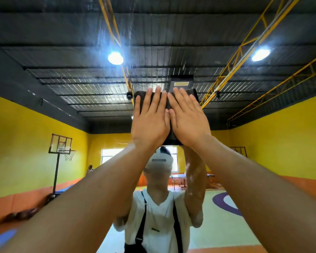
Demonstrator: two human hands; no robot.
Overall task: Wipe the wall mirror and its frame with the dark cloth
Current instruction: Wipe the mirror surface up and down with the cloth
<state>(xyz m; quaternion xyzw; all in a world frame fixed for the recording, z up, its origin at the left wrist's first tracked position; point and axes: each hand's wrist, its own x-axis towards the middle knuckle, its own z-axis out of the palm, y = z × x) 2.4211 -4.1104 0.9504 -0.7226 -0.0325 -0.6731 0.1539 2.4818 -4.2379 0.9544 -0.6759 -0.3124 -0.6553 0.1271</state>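
The wall mirror (pixel 62 57) fills the whole view, and its frame is out of sight. A folded dark cloth (pixel 172 139) lies flat against the glass, above head height at the centre. My left hand (pixel 150 123) and my right hand (pixel 188 121) press on it side by side, palms flat, fingers pointing up, thumbs touching. The cloth shows above my fingertips, at its two top corners, and below my palms. Both my arms reach up to it from the lower corners of the view.
The glass reflects a person in a white shirt (pixel 159 216) with arms raised, a basketball hoop stand (pixel 59 152) at left, yellow walls, a dark ceiling with two bright lamps and a painted floor. Faint streaks show on the upper glass.
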